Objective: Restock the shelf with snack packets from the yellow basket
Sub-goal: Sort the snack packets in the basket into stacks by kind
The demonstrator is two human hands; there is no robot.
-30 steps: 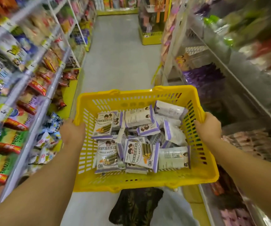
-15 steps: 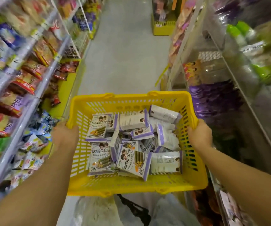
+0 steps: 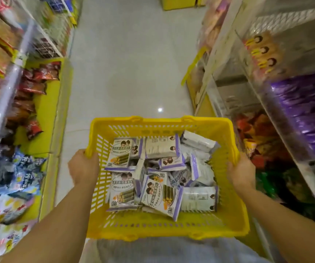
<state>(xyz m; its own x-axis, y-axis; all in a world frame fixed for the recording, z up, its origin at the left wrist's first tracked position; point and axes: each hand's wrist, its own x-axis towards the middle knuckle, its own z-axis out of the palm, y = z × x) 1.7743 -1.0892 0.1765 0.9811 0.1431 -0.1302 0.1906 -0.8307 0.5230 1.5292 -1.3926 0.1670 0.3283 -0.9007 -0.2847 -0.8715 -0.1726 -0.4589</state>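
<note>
I carry a yellow basket (image 3: 164,228) in front of me with both hands. My left hand (image 3: 83,166) grips its left rim. My right hand (image 3: 241,172) grips the right rim. Inside lie several white and purple snack packets (image 3: 160,198), heaped loosely, some face up and some face down. To my right stands a shelf unit (image 3: 263,95) with a row of purple packets (image 3: 308,114) and orange packets (image 3: 264,52) behind clear front rails.
The aisle floor (image 3: 130,69) runs ahead between the shelves. On the left a shelf (image 3: 10,88) holds red, orange and blue snack bags over a yellow base (image 3: 44,114). A yellow display base (image 3: 179,2) stands at the aisle's far end.
I have walked forward along the aisle with the basket in both hands. The view has tilted down, and the purple packets on the right shelf are now beside the basket.
</note>
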